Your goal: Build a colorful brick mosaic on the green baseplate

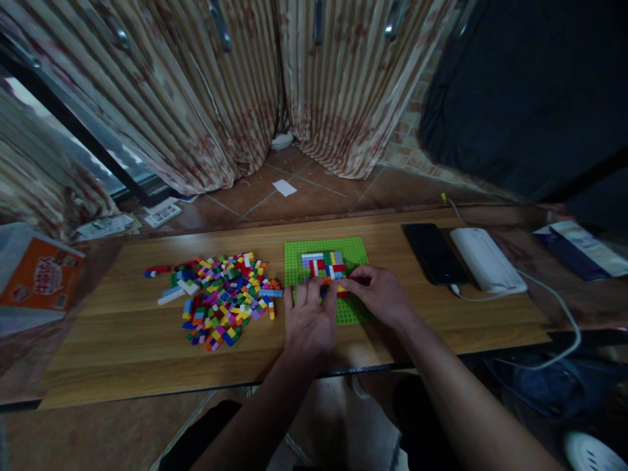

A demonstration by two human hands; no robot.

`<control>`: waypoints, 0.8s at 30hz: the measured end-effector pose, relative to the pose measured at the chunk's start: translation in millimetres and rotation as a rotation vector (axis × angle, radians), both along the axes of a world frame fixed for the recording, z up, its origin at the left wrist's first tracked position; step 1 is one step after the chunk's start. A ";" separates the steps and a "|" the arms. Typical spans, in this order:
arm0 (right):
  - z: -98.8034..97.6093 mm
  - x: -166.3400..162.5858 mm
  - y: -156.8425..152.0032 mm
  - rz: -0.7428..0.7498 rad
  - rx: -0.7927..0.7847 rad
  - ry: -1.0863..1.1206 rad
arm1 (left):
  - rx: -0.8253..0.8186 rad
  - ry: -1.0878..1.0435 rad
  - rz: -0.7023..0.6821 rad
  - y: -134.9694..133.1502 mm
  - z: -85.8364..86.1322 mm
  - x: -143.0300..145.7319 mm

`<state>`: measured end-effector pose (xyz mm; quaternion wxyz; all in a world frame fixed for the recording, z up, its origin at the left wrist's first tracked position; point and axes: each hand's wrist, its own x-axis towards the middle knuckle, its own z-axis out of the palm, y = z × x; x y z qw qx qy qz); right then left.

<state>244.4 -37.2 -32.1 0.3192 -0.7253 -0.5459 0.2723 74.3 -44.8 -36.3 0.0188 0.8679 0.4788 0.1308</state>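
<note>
A green baseplate (353, 250) lies on the wooden board, carrying a patch of small coloured bricks (324, 263) at its middle. My left hand (309, 320) rests on the plate's near left part, fingers stretched towards the bricks and touching them. My right hand (380, 294) lies on the plate's near right part, thumb and fingers pinched at the patch's near edge, on a small brick I can barely see. A pile of loose coloured bricks (223, 297) sits left of the plate.
The wooden board (147, 366) spans a gap above a tiled floor. A black phone (434, 254) and a white power bank (485, 260) with a cable lie to the right. An orange box (42, 281) sits far left. Curtains hang behind.
</note>
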 end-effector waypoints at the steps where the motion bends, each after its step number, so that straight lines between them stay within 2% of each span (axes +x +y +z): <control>1: 0.0 -0.6 -0.2 -0.002 -0.003 0.004 | -0.005 0.022 0.008 -1.6 0.0 1.0; 7: 0.1 -3.9 -1.9 0.022 0.032 -0.029 | -0.012 0.069 0.050 -10.7 -3.4 7.9; 17: -2.4 7.0 -3.3 0.046 -0.008 -0.041 | -0.006 -0.118 0.048 -15.6 -11.8 5.0; 20: 1.4 13.1 -2.3 -0.057 0.019 -0.064 | 0.008 -0.205 0.046 -13.9 -6.8 -1.9; 24: 9.3 1.8 -2.9 -0.203 0.181 -0.052 | 0.035 -0.375 0.104 2.8 8.9 -21.9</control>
